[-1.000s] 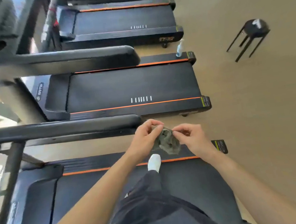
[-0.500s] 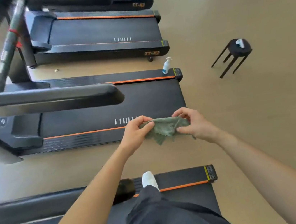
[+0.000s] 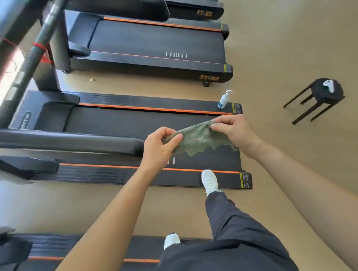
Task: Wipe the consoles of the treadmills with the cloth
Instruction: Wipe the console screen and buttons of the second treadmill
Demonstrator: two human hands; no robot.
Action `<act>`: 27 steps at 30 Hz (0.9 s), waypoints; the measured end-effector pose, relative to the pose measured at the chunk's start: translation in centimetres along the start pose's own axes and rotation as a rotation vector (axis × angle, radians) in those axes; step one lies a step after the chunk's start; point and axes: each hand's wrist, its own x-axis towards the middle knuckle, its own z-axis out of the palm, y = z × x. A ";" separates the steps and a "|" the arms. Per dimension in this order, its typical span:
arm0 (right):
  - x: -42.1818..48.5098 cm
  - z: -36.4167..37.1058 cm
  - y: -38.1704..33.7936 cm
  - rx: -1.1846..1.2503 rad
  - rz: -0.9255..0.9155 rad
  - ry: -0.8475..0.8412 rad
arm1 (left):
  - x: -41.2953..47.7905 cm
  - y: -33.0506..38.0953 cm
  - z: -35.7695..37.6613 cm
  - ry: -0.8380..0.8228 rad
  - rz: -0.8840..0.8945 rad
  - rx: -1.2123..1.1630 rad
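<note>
My left hand pinches one end of the cloth between thumb and curled fingers. My right hand pinches the other end the same way, so the cloth hangs stretched between them with its ragged lower edge loose. I judge I hold it like this to spread it or refold it to a fresh face before wiping. Both hands hover over the treadmill, above the tail end of its belt, and one shoe is planted on its near side rail, which I take as stepping on to reach its console. A bottle stands on the treadmill's far tail corner, probably parked there to be in reach. Past the tail, well apart on the floor, is a stool with something white on top that I cannot identify. The treadmill's handrail runs toward its front, and the console it leads to is cut off at the frame edge. Dark blurred shapes beyond the treadmill's front may belong to another machine's console, but I cannot tell. How much cloth is bunched inside either palm is hidden.
</note>
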 end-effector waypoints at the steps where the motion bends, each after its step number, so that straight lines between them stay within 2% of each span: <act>1: 1.5 -0.4 0.0 0.017 0.002 -0.005 | 1.0 0.0 0.3 0.026 -0.022 -0.009; 5: 9.2 -2.0 0.8 0.018 -0.008 -0.063 | 6.0 0.5 2.1 0.116 -0.095 -0.026; 11: 21.8 -4.2 1.8 -0.174 -0.085 -0.270 | 14.5 3.0 5.7 0.355 -0.322 -0.203; 16: 30.4 -4.4 -2.7 -0.140 -0.092 -0.652 | 20.4 6.2 5.7 0.604 -0.429 -0.266; 19: 34.0 -2.4 -5.6 -0.281 -0.244 -0.822 | 22.9 7.5 3.9 0.723 -0.472 -0.322; 22: 36.8 0.9 -7.9 -0.429 -0.453 -0.831 | 25.1 8.6 1.4 0.791 -0.493 -0.366; 25: 39.6 4.7 -10.5 -0.410 -0.606 -0.837 | 27.0 8.9 -1.8 0.816 -0.491 -0.387; 27: 41.4 7.4 -12.1 -0.399 -0.642 -0.851 | 28.0 8.5 -4.3 0.830 -0.488 -0.397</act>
